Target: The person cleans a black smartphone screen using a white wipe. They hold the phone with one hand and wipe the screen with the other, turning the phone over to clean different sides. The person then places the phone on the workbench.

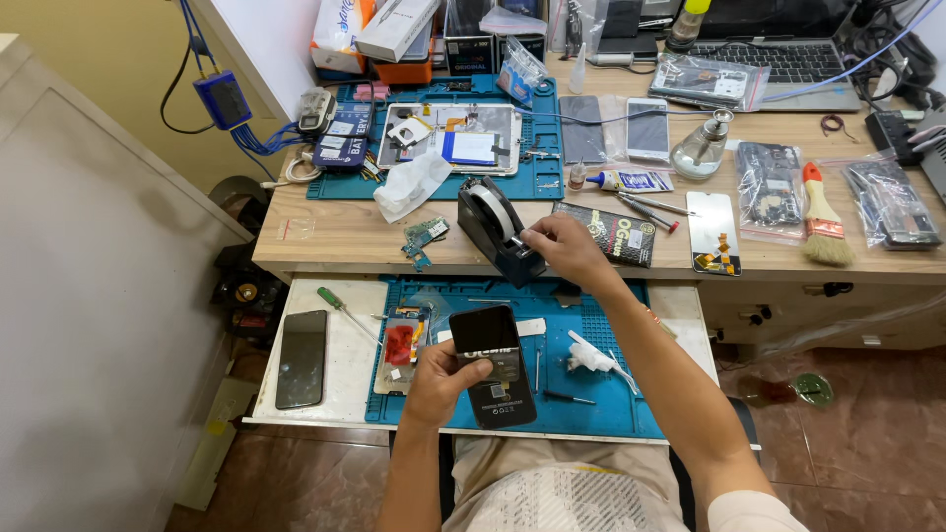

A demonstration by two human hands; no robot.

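One dark phone lay face up at the far left of the pull-out surface, well to the left of the left grip. One green-handled screwdriver lay between that phone and the grip. One opened phone frame with a red patch sat just left of the left hand. The left grip was closed around one black phone, thumb across its face, held above the blue mat. One black tape dispenser stood on the upper surface, above and just right of that grip. The right hand rested at the dispenser, its fingertips pinched on the tape end. Right of that grip: one black packet, one loose screen panel, one brush.
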